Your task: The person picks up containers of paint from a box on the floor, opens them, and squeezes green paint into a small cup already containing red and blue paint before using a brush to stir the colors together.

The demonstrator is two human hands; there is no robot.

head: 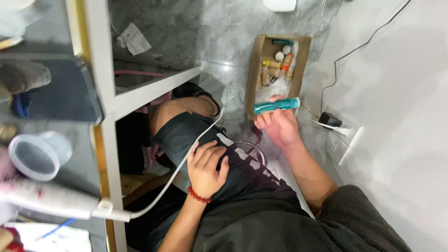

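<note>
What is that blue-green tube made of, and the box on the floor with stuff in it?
The teal tube in the right hand looks like smooth plastic: it is glossy, with a light streak along it, though coated metal is possible. The open box looks like cardboard: matte brown, thin folded walls.

Home room, likely bathroom: grey marble-look floor tiles (pixel 224 42), white wall socket (pixel 347 133), glass-shelved cabinet (pixel 100 70), cardboard box (pixel 255 70) of toiletries.
</note>
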